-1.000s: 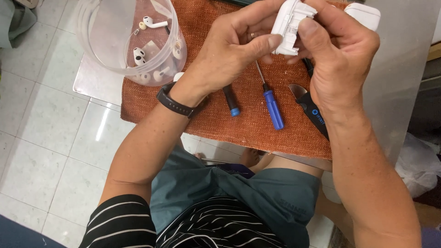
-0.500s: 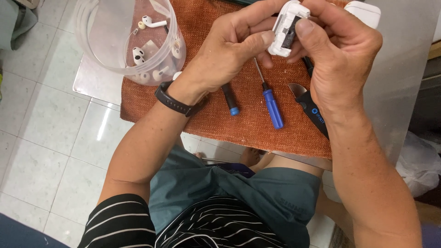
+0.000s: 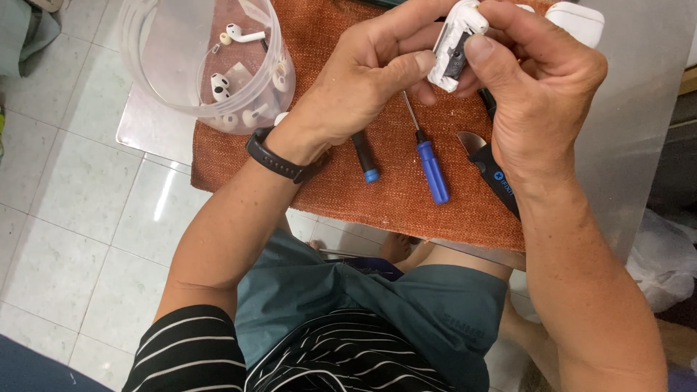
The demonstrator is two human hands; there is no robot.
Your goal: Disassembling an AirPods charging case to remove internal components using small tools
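Note:
Both hands grip a small white earbud charging case (image 3: 451, 43) above an orange cloth mat (image 3: 341, 181). My left hand (image 3: 363, 80) wraps it from the left, thumb pressed to its side. My right hand (image 3: 537, 87) holds it from the right, thumb on a dark inner part exposed on its face. Below the hands, a blue-handled screwdriver (image 3: 430, 163) lies on the mat. A black tool with a blue tip (image 3: 364, 158) rests beside it. A black wristband (image 3: 279, 160) is on my left wrist.
A clear plastic tub (image 3: 167, 87) with several white earbuds stands at the mat's left edge. A dark-handled prying tool with a metal blade (image 3: 488, 168) lies under my right wrist. Another white case (image 3: 577, 20) sits at the top right. Tiled floor lies below the glass table.
The case has been turned in my fingers, so its dark inner part faces up under my right thumb. Both hands stay in the same place.

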